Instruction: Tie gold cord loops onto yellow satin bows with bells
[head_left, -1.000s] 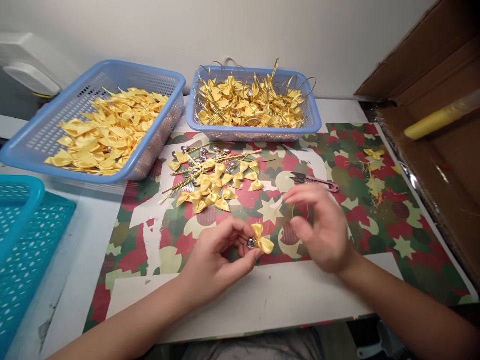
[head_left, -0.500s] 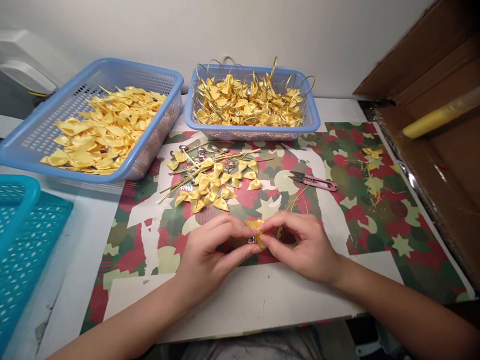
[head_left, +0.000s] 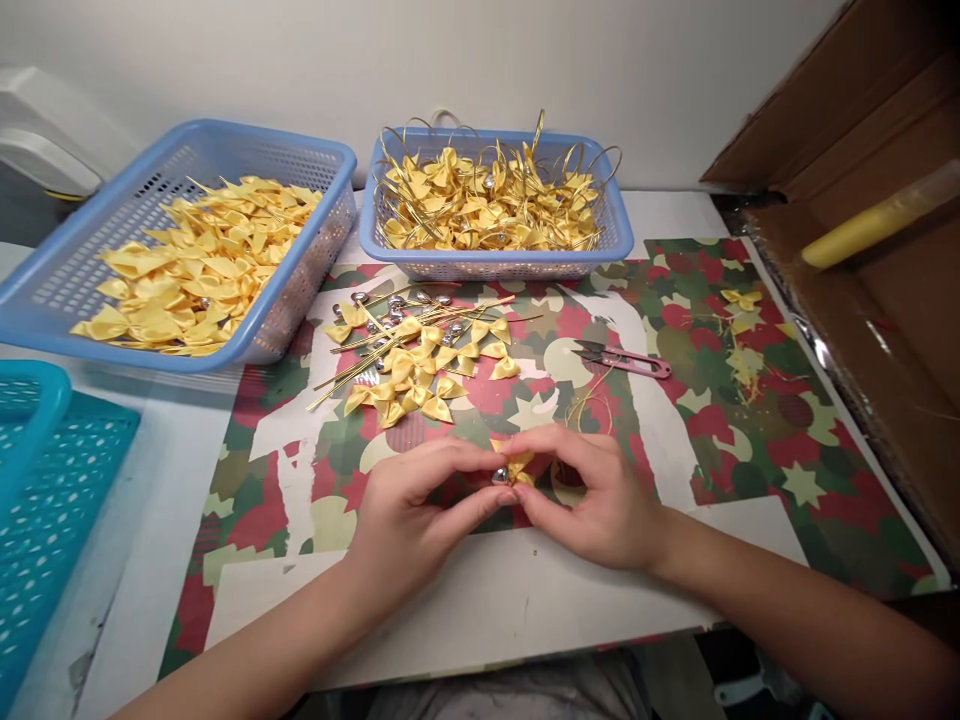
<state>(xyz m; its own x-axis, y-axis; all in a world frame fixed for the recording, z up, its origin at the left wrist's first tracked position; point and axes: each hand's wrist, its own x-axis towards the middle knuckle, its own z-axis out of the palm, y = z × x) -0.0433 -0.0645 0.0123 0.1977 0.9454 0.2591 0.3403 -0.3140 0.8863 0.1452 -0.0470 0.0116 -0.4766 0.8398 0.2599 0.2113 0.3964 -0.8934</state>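
Both hands meet over the front of the patterned mat. A small silver bell [head_left: 500, 477] shows between the thumb and forefinger of my left hand [head_left: 420, 500], which is closed in a pinch on it. Right beside the bell is a yellow ribbon bow [head_left: 522, 467], pinched by my right hand [head_left: 592, 495]; its fingers partly cover the bow. Thin gold cord [head_left: 592, 408] loops on the mat just behind the right hand. Beyond the hands lies a pile of loose bows [head_left: 409, 372], with several silver bells [head_left: 396, 303] and gold cord strips [head_left: 349, 375] among them.
Pink-handled thread snips [head_left: 626, 359] lie right of the pile. At the back stand a blue basket of loose bows [head_left: 255, 325] and a blue basket of corded bows [head_left: 495, 257]. A teal basket [head_left: 75, 500] is at left, a cardboard box [head_left: 840, 220] at right.
The fingers have shifted slightly on the bow, and more of the bell now shows. My right forefinger has moved left over the bow's top. The whole view has shifted a little.
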